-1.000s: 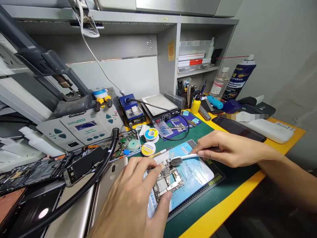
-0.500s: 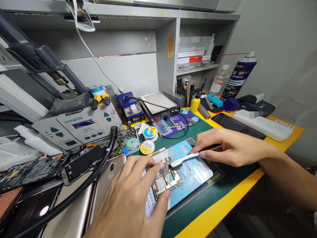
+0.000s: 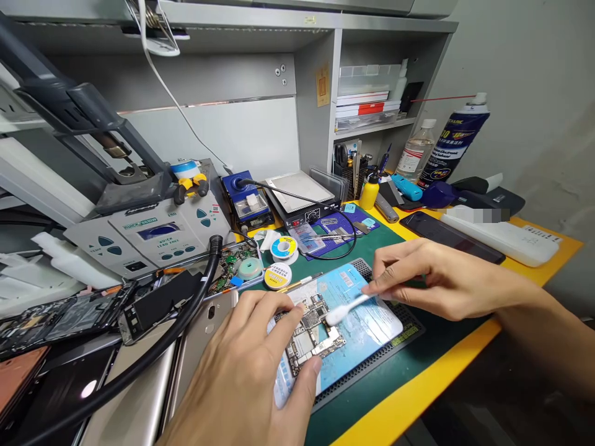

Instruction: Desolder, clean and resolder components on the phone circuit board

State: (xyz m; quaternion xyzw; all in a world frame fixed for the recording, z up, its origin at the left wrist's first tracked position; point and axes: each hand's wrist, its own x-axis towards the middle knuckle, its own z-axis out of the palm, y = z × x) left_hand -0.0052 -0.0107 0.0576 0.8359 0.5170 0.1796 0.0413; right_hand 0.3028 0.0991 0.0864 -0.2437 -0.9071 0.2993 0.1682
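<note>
A phone circuit board [image 3: 304,341] lies on a blue-and-white printed plastic sheet [image 3: 367,328]. My left hand [image 3: 253,365] steadies it, the fingers on its far left edge and the thumb at its near edge. In my right hand [image 3: 427,282], a slim white toothbrush [image 3: 339,313] is pinched between thumb and fingers. The brush head points left and rests at the board's right side, near its inner cutout; its bristles are mostly hidden beneath it. Below the sheet is a dark perforated pad [image 3: 413,327].
Left of the board lie several phones [image 3: 134,384], crossed by a black hose [image 3: 186,328]. Behind stand a hot-air station [image 3: 149,232], solder spools [image 3: 283,248] and a small hot plate [image 3: 302,192]. A spray can [image 3: 455,145] and bottle [image 3: 416,152] are at back right.
The toothbrush head has shifted slightly right and down along the board, and the right hand's grip has tilted. My left hand stays on the board. The view has moved a little.
</note>
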